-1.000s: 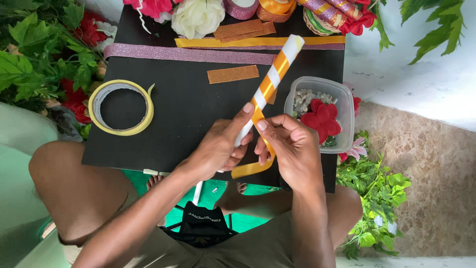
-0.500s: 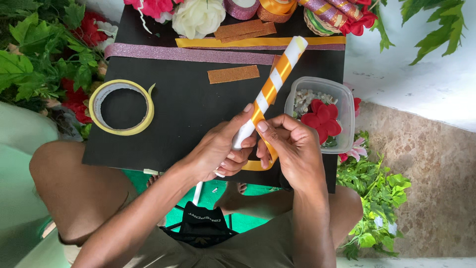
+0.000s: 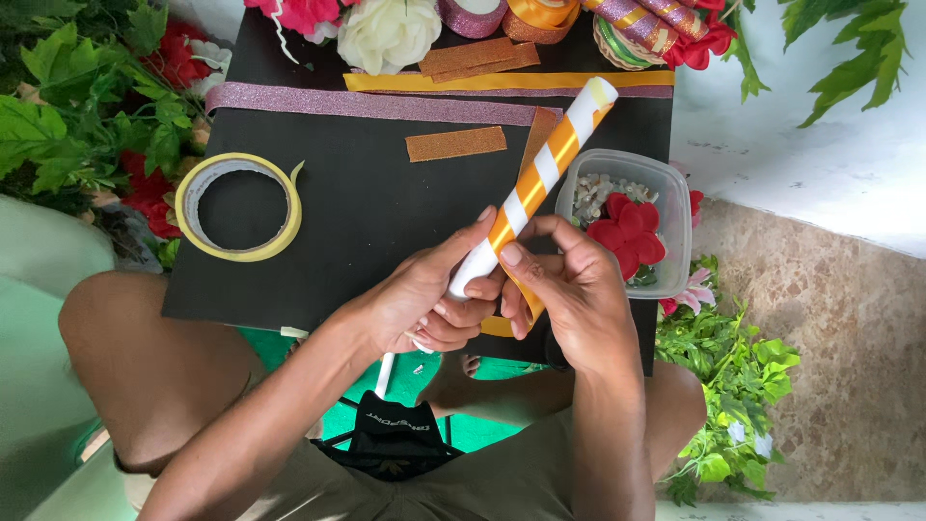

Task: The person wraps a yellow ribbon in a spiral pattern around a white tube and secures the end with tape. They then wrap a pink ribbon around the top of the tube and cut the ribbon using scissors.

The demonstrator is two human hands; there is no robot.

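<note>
A black board (image 3: 386, 212) lies across the person's knees and carries most of the things. Over its near edge, both forearms come up from the bottom and meet. The left hand (image 3: 424, 299) is closed around the lower end of a white tube (image 3: 535, 188), fingers curled under it and thumb lying on top. The right hand (image 3: 569, 289) is just beside it on the right, bent at the wrist, with thumb and fingertips pinching an orange ribbon (image 3: 521, 299) against the tube.

The tube has orange ribbon wound around it in a spiral (white stripes show between the turns). Its long axis runs diagonally: the lower end is in the left hand near the near edge, and the open upper end points toward the far right corner of the board.

At the right edge stands a clear plastic box (image 3: 666, 188) holding a red flower (image 3: 625, 236) and small pale pebbles (image 3: 598, 191). Near the left edge lies a yellow tape roll (image 3: 238, 207), flat. A small brown strip (image 3: 455, 144) lies toward the far edge, beside the tube.
</note>
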